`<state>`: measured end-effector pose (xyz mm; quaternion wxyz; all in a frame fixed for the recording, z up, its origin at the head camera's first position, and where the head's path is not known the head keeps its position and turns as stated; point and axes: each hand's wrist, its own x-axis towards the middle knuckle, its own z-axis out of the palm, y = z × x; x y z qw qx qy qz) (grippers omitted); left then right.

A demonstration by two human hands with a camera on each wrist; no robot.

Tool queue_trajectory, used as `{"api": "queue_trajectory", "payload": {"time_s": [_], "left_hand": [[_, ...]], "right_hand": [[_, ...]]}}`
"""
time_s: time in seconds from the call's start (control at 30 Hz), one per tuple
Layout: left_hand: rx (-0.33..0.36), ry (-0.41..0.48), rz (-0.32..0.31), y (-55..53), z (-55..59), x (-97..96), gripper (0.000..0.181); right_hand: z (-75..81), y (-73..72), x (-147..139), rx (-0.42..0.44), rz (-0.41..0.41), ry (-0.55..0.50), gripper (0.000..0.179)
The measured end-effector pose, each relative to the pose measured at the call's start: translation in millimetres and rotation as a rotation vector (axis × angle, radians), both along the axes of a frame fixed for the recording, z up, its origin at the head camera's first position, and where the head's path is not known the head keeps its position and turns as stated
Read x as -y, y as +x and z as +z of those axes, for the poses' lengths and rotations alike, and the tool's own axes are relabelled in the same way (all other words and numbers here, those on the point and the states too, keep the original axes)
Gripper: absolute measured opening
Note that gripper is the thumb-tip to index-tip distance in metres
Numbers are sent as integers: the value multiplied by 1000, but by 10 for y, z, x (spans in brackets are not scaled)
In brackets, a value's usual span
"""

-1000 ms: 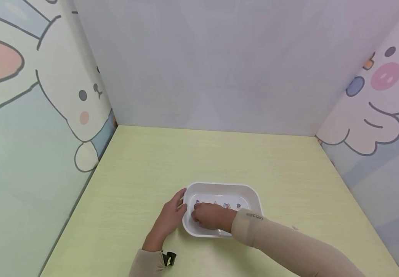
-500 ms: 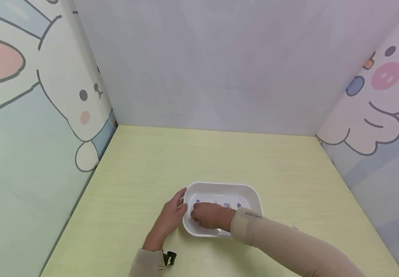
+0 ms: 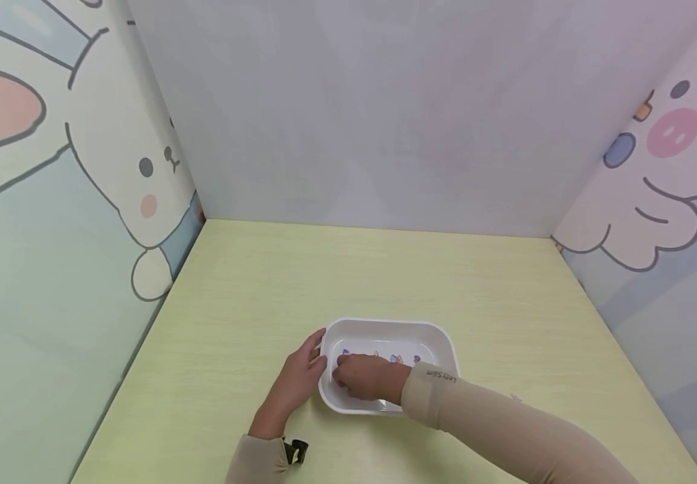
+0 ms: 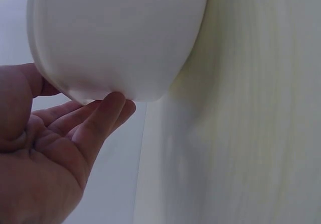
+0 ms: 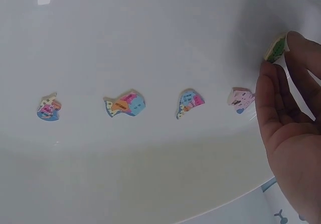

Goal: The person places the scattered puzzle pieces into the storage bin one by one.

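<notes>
Your L hand [image 3: 296, 378] grips a glossy white rounded-rectangular tray [image 3: 384, 329]; R hand [image 3: 361, 376] pinches a small flat green-patched pc [image 5: 276, 48]

Clock centred on tray, 12 = away from you.

Nearest, at 8: your beige fabric L sleeve [image 3: 257, 460], w/ a small black curved band [image 3: 296, 451] at the cuff. Your beige lettered R sleeve [image 3: 493, 417] comes in from 4, over the tray's near rim. Just past it, betw. 3 and 4, a thin pale pc [image 3: 515, 397] lies on the table, too small to make out.

Your R hand is inside the tray, toward 9, fingers narrow, thumb + fingertips on the green-patched pc, which is tilted. Can't tell if it touches the tray floor.

Your L hand's at 9, holding: thumb over rim, fingers on the outer wall.

In tray, toward 12, a spaced row. Per R wrist view, from your fingers outward: a pink pc [image 5: 241, 100] just beside them, a blue-and-magenta pc [image 5: 189, 102], a multicoloured fish-like pc [image 5: 129, 104], a small rounded multicoloured pc [image 5: 48, 110].

Beyond: pale yellow-green wood-grain table [image 3: 378, 275]. Farther, rabbit-print wall [image 3: 106, 148] at 10, pink-spotted cartoon wall [image 3: 675, 175] at 2, plain grey wall [image 3: 360, 121] at 12.
</notes>
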<state>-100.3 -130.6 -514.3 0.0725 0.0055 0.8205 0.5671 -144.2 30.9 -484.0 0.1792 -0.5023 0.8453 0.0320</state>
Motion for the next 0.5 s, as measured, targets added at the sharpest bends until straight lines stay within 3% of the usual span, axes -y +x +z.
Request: {"api": "queue_trajectory", "payload": {"time_s": [0.23,0.5], "left_hand": [[1,0,4,-6,5,-8,52],[8,17,6,-7,14,-14,53]], "right_hand": [[33,-4,-12,7,-10,4,9],[139,-24,-47,72,-74,-22,13]]}}
